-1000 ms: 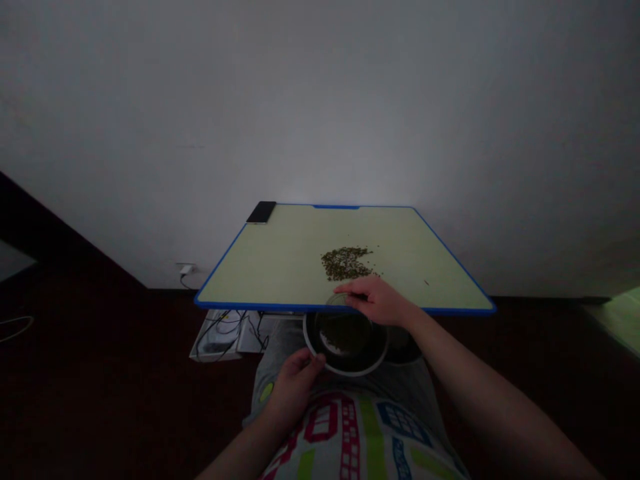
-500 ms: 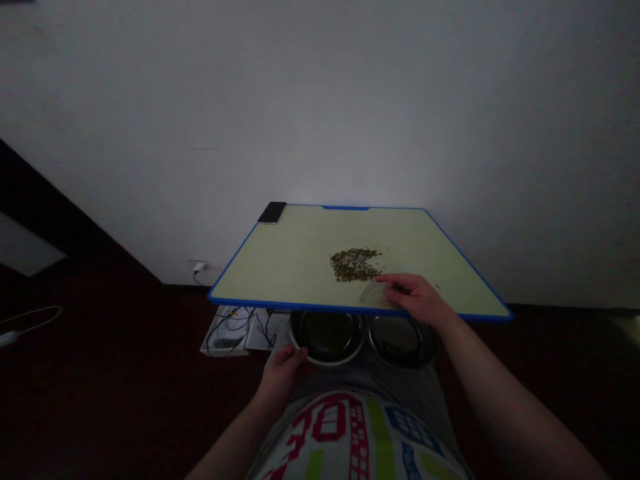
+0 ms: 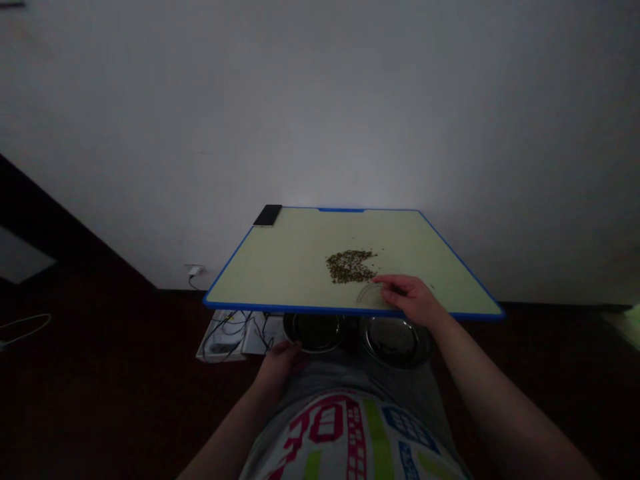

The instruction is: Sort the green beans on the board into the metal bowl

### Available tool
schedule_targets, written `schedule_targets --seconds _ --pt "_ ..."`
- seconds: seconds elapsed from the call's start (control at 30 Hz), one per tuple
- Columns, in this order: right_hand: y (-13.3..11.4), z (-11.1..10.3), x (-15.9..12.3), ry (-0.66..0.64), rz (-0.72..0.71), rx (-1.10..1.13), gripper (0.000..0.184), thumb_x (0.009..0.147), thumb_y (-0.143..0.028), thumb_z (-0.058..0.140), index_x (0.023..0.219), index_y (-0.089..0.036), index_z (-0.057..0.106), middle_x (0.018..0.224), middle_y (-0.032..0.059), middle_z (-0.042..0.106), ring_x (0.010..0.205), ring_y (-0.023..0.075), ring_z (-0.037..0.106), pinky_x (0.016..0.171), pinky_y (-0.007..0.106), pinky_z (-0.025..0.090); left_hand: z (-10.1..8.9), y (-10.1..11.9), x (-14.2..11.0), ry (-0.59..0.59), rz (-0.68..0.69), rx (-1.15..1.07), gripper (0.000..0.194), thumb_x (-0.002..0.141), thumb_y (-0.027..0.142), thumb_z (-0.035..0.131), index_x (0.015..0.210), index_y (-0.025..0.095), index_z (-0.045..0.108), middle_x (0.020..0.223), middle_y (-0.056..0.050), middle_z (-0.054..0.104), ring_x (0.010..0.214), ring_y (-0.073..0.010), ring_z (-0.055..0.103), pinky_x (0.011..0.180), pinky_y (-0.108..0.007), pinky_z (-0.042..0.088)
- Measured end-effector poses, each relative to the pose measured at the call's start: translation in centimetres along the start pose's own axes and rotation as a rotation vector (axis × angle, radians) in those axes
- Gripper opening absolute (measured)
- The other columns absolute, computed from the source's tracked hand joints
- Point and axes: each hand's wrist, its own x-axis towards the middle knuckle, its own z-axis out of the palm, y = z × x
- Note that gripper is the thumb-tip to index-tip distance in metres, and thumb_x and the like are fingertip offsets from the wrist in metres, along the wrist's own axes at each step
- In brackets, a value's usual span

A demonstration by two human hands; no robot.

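My right hand [image 3: 407,298] lies on a clear round dish [image 3: 372,296], its fingers over the dish's right side, on the pale green board [image 3: 280,280] with a blue edge. Left of those fingertips sits a loose heap of small green seeds [image 3: 350,267]. My left hand [image 3: 280,365] is low at the front, against the near rim of a round steel bowl [image 3: 315,331]. The bowl's dark inside shows no clear detail. A second steel bowl [image 3: 395,340] stands to its right, below my right hand.
A black phone [image 3: 267,215] lies at the board's far left corner. Papers and black cables [image 3: 230,337] sit left of the bowls, and a wall socket with a plug [image 3: 194,271] is low on the white wall. My patterned shirt fills the bottom.
My right hand has carried the clear dish from the board's front edge farther onto the board. The first bowl has shifted left and away, and the second bowl now shows fully.
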Motion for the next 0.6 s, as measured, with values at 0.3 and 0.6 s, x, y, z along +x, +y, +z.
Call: schedule_targets --seconds 0.3,0.6 --pt "0.2 -0.2 0.0 0.025 0.065 0.08 0.04 0.074 -0.042 0.069 0.105 -0.018 0.073 0.067 -0.0014 0.052 0.056 0.0106 0.042 0.05 0.024 0.033 -0.8 1.1 -0.1 0.115 -0.021 0.273 0.036 0.09 0.034 0.061 0.122 0.018 0.058 0.125 -0.009 0.063 0.103 -0.0249 0.064 0.085 -0.047 0.056" --pt "0.8 -0.3 0.2 0.213 0.022 0.24 0.038 0.073 -0.039 0.07 0.105 -0.019 0.069 0.067 -0.0016 0.053 0.058 0.0115 0.046 0.053 0.026 0.037 -1.5 2.7 -2.4 0.241 0.215 0.331 0.025 0.077 0.038 0.073 0.072 0.02 0.057 0.055 0.008 0.053 0.048 -0.0116 0.05 0.049 -0.024 0.039"
